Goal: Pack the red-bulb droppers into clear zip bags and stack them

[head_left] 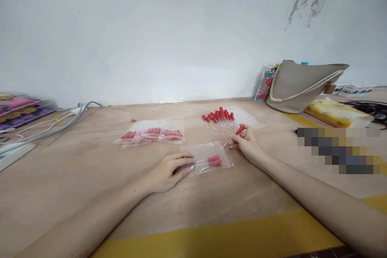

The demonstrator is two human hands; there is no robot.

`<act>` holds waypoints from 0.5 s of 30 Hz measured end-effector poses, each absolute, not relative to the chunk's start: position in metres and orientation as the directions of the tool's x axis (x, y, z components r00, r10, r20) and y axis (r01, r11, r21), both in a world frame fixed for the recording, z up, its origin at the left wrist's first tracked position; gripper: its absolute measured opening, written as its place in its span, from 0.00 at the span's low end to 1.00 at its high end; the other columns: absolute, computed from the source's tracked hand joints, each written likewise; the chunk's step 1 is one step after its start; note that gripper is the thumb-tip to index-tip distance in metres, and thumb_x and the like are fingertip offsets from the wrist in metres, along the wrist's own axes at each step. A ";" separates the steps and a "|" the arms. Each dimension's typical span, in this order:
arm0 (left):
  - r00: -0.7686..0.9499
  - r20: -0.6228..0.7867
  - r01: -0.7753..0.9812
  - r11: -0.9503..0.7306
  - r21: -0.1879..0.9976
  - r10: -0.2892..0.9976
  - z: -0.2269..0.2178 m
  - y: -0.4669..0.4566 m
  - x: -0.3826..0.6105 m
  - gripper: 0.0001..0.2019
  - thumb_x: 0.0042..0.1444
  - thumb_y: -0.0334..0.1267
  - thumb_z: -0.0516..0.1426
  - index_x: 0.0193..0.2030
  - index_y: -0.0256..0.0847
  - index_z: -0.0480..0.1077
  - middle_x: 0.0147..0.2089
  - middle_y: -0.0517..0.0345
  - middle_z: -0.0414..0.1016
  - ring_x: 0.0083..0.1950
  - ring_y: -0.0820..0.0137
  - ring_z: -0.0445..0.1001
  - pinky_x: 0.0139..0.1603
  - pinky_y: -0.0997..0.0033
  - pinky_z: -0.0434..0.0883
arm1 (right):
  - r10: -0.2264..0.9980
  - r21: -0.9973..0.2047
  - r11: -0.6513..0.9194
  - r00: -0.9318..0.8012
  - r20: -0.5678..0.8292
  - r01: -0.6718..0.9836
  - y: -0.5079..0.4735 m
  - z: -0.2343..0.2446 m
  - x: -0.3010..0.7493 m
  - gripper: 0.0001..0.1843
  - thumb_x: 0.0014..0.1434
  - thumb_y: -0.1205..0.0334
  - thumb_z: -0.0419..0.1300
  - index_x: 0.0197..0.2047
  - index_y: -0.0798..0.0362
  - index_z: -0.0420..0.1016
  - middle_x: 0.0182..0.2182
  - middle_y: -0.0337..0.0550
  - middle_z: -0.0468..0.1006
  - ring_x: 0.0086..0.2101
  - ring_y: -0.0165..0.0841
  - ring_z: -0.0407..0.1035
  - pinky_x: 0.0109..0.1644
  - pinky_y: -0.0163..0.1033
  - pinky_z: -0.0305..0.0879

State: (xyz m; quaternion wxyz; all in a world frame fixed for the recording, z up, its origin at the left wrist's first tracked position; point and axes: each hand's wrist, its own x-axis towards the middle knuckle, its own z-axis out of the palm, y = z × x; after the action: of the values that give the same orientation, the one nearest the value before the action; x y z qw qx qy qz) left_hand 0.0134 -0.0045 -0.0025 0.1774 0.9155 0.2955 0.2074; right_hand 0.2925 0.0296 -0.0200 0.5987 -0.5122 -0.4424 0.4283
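A clear zip bag (202,152) lies flat on the table with two red-bulbed droppers (214,160) inside, their bulbs towards the bag's right end. My left hand (172,171) pinches the bag's left end between thumb and fingers. Just beyond the bag's red-edged zip end, my right hand (246,144) holds another dropper (240,130) by its red bulb, its thin clear tube slanting down towards the bag mouth. I cannot tell whether the tip is inside. Behind that hand lies a fanned pile of loose droppers (222,117), bulbs facing away from me.
Several filled bags (151,132) overlap at the back left of the bag. White bags (242,116) lie behind the loose pile. Further right stand a grey bag (302,84) and a yellow tissue pack (338,113). Cables (66,123) and a colourful tray (26,113) occupy the left side.
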 end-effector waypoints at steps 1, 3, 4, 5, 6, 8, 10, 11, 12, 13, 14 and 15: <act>0.738 0.276 0.466 -0.761 0.451 0.616 -0.002 -0.005 0.013 0.15 0.61 0.37 0.50 0.54 0.45 0.66 0.56 0.53 0.66 0.56 0.65 0.66 0.56 0.60 0.65 | 0.971 -0.991 0.107 0.224 0.088 -0.075 0.028 -0.020 0.290 0.31 0.43 0.60 0.59 0.47 0.46 0.47 0.26 0.28 0.62 0.21 0.25 0.67 0.26 0.35 0.70; 0.737 0.276 0.464 -0.759 0.457 0.617 -0.002 -0.005 0.013 0.15 0.61 0.37 0.50 0.54 0.45 0.66 0.56 0.53 0.66 0.56 0.64 0.66 0.56 0.59 0.65 | 0.978 -0.990 0.108 0.191 0.088 -0.095 0.024 -0.020 0.286 0.29 0.44 0.58 0.60 0.46 0.46 0.47 0.26 0.28 0.63 0.22 0.26 0.69 0.27 0.36 0.71; 0.737 0.276 0.464 -0.758 0.458 0.617 -0.002 -0.005 0.013 0.15 0.61 0.37 0.50 0.54 0.45 0.66 0.56 0.53 0.66 0.56 0.64 0.66 0.56 0.59 0.65 | 0.980 -0.989 0.108 0.175 0.090 -0.098 0.021 -0.020 0.285 0.29 0.44 0.57 0.60 0.46 0.46 0.48 0.25 0.28 0.63 0.22 0.26 0.69 0.27 0.36 0.71; 0.737 0.275 0.464 -0.759 0.458 0.617 -0.003 -0.005 0.013 0.15 0.61 0.37 0.50 0.54 0.45 0.66 0.56 0.53 0.66 0.56 0.64 0.66 0.56 0.59 0.65 | 0.983 -0.990 0.103 0.161 0.087 -0.097 0.018 -0.020 0.284 0.29 0.45 0.56 0.59 0.46 0.47 0.48 0.25 0.28 0.63 0.22 0.26 0.69 0.27 0.36 0.71; 0.737 0.274 0.466 -0.758 0.456 0.618 -0.003 -0.004 0.012 0.15 0.61 0.37 0.50 0.54 0.45 0.66 0.56 0.53 0.66 0.56 0.64 0.65 0.56 0.58 0.65 | 0.986 -0.991 0.096 0.148 0.081 -0.094 0.016 -0.020 0.283 0.29 0.45 0.55 0.60 0.46 0.47 0.48 0.24 0.28 0.63 0.22 0.27 0.69 0.27 0.36 0.70; 0.736 0.268 0.474 -0.756 0.451 0.621 -0.003 -0.005 0.012 0.15 0.61 0.37 0.50 0.55 0.45 0.66 0.57 0.53 0.66 0.56 0.64 0.65 0.56 0.58 0.64 | 0.988 -0.992 0.088 0.137 0.075 -0.092 0.013 -0.021 0.284 0.29 0.44 0.55 0.60 0.46 0.47 0.49 0.24 0.28 0.64 0.22 0.27 0.69 0.26 0.36 0.70; 0.734 0.263 0.482 -0.753 0.448 0.626 -0.004 -0.005 0.012 0.15 0.61 0.37 0.50 0.54 0.46 0.66 0.57 0.53 0.65 0.56 0.64 0.65 0.56 0.58 0.64 | 0.987 -0.990 0.093 0.144 0.077 -0.108 0.013 -0.023 0.287 0.30 0.44 0.55 0.61 0.46 0.47 0.49 0.24 0.28 0.65 0.23 0.28 0.70 0.28 0.37 0.70; 0.732 0.262 0.485 -0.752 0.447 0.628 -0.003 -0.006 0.012 0.15 0.61 0.37 0.50 0.54 0.46 0.66 0.57 0.54 0.65 0.56 0.64 0.65 0.57 0.58 0.64 | 0.986 -0.988 0.095 0.150 0.076 -0.123 0.013 -0.023 0.289 0.29 0.45 0.55 0.61 0.46 0.47 0.49 0.24 0.29 0.66 0.24 0.28 0.70 0.29 0.37 0.71; 0.731 0.261 0.488 -0.751 0.445 0.630 -0.003 -0.006 0.013 0.15 0.61 0.36 0.50 0.54 0.46 0.66 0.57 0.54 0.66 0.56 0.64 0.65 0.57 0.59 0.64 | 0.986 -0.986 0.091 0.148 0.070 -0.141 0.014 -0.024 0.291 0.28 0.45 0.56 0.61 0.45 0.47 0.50 0.24 0.30 0.67 0.24 0.28 0.71 0.31 0.38 0.71; 0.730 0.262 0.491 -0.751 0.442 0.632 -0.003 -0.006 0.013 0.15 0.61 0.36 0.50 0.54 0.46 0.65 0.56 0.54 0.66 0.56 0.64 0.65 0.57 0.59 0.64 | 0.989 -0.984 0.080 0.139 0.058 -0.158 0.014 -0.024 0.293 0.25 0.46 0.56 0.61 0.44 0.47 0.51 0.25 0.31 0.68 0.25 0.28 0.71 0.32 0.38 0.71; 0.728 0.263 0.494 -0.751 0.438 0.633 -0.002 -0.007 0.013 0.16 0.61 0.36 0.50 0.55 0.45 0.65 0.56 0.54 0.66 0.56 0.64 0.65 0.57 0.59 0.64 | 0.992 -0.983 0.062 0.120 0.041 -0.174 0.014 -0.023 0.295 0.23 0.47 0.56 0.60 0.43 0.47 0.52 0.25 0.32 0.69 0.26 0.28 0.71 0.33 0.38 0.70; 0.728 0.264 0.496 -0.751 0.435 0.633 -0.002 -0.007 0.013 0.16 0.61 0.36 0.50 0.55 0.45 0.64 0.55 0.54 0.67 0.56 0.64 0.65 0.57 0.59 0.64 | 0.996 -0.982 0.039 0.092 0.022 -0.185 0.014 -0.022 0.297 0.21 0.48 0.56 0.59 0.42 0.48 0.54 0.26 0.33 0.70 0.26 0.28 0.71 0.34 0.38 0.70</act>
State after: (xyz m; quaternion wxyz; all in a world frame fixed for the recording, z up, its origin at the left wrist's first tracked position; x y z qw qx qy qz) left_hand 0.0128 -0.0068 -0.0022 0.1698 0.9138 0.3090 0.2017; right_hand 0.2974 0.0137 -0.0225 0.5741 -0.4652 -0.4356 0.5141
